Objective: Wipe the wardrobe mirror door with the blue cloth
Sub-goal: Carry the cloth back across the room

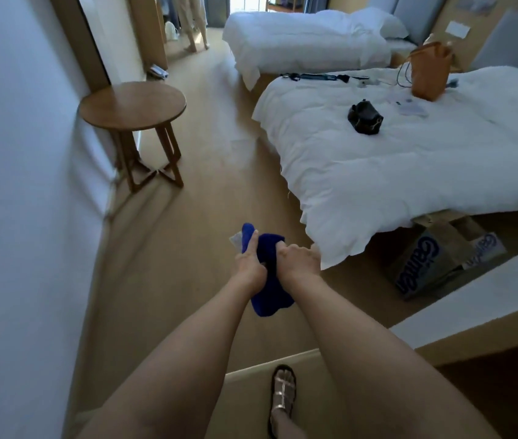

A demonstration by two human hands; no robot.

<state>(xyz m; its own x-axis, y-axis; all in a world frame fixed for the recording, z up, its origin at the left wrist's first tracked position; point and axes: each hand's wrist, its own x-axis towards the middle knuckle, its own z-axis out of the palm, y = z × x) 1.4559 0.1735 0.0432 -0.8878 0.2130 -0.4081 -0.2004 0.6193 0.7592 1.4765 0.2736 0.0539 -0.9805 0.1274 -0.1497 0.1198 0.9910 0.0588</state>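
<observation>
Evidently, from the head view, both hands work the blue cloth (268,280) out in front over the floor: the left hand (248,264) grips its upper end, the right hand (295,259) clutches the middle, probably bunching it for wiping. A mirror door (184,23) reflecting legs stands far off at top left, past the round table (132,104), so wiping has not begun.

both hands (278,264) gripping blue cloth (270,280), beds (410,172)
</observation>
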